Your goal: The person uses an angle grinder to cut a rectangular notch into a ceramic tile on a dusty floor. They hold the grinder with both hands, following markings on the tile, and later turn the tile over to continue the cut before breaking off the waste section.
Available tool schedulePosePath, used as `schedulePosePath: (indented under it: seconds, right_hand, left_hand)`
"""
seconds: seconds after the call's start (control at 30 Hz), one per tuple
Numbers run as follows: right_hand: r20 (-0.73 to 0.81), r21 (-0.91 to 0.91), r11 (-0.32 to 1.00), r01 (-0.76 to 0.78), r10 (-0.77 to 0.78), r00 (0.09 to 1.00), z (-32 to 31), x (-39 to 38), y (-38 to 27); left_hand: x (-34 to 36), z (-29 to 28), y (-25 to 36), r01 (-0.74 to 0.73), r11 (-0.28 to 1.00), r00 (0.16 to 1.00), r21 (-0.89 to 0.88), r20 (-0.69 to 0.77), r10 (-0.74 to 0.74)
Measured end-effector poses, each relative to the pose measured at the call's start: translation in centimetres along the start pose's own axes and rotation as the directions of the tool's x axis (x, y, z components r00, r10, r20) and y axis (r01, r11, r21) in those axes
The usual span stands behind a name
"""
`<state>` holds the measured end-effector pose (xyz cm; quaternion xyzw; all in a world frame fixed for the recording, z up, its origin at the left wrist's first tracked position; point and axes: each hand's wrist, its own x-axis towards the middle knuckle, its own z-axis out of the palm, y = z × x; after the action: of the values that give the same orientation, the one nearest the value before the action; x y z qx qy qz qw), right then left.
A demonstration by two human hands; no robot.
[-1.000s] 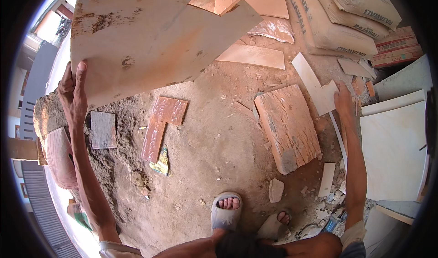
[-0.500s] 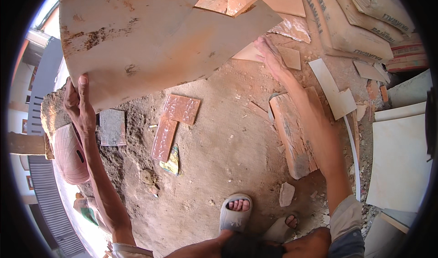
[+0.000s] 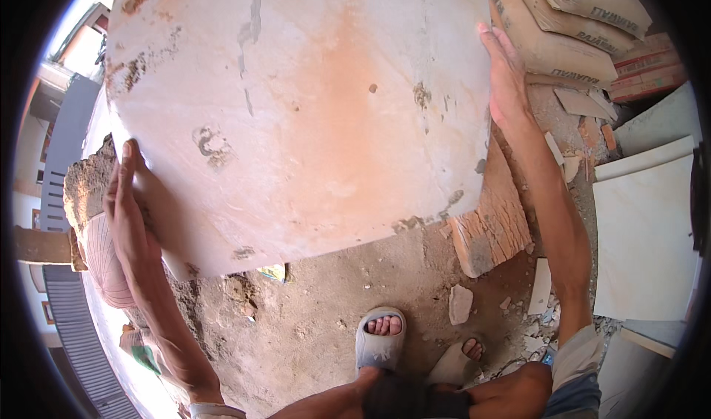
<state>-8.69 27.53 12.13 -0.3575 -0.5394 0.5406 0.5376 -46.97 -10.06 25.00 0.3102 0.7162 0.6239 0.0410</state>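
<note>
1. The person is holding a large, pale tile (image 3: 296, 108) up in front of the camera, tilted, so that it is filling most of the upper part of the view and hiding the ground behind it.
2. The left hand (image 3: 129, 204) is gripping the tile's lower left edge, with its fingers lying flat and stretched up along the face and the grip closed on the rim.
3. The right hand (image 3: 503, 71) is pressing against the tile's right edge near the top, fingers extended along the rim, so that grip is clasping the same tile from the opposite side.
4. The tile's face is showing a faint orange stain down the middle and dried grey mortar patches near its edges.
5. A ribbed, reddish tile (image 3: 492, 226) is lying face down on the dirt floor (image 3: 318, 330), just below the held tile's lower right corner.
6. Stacked paper sacks (image 3: 563, 26) are lying at the upper right, beyond the right hand.
7. White tiles (image 3: 644, 241) are resting at the right, beside the right forearm.
8. A foot in a grey sandal (image 3: 379, 341) is standing on the dirt floor, below the tile, with small broken shards scattered nearby.
</note>
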Motion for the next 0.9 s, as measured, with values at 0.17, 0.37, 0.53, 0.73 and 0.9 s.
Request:
schedulePosePath:
  seconds: [0.17,0.37,0.53,0.73,0.9]
  right_hand:
    - [-0.091,-0.314,0.943,-0.111,0.087,0.992,-11.9,-3.2,2.7]
    - [-0.178,-0.602,0.754,-0.263,0.194,0.965,-22.4,-7.7,9.2]
    - [-0.159,-0.717,0.636,-0.285,0.249,0.955,-24.2,-7.9,11.5]
    - [-0.159,-0.737,0.617,-0.275,0.237,0.958,-27.3,-7.1,14.3]
    - [-0.201,-0.817,0.507,-0.275,0.196,0.96,-30.0,-7.0,16.0]
  left_hand:
    - [-12.2,7.7,-6.8,0.423,0.904,0.893,0.063,0.138,-0.428]
    - [-26.1,14.2,-12.9,0.651,0.754,0.738,-0.086,0.301,-0.604]
    - [-31.7,15.9,-17.3,0.767,0.621,0.637,-0.163,0.311,-0.706]
    - [-33.1,18.9,-17.9,0.778,0.615,0.625,-0.13,0.272,-0.732]
    - [-34.3,20.3,-20.5,0.804,0.587,0.579,-0.092,0.341,-0.74]
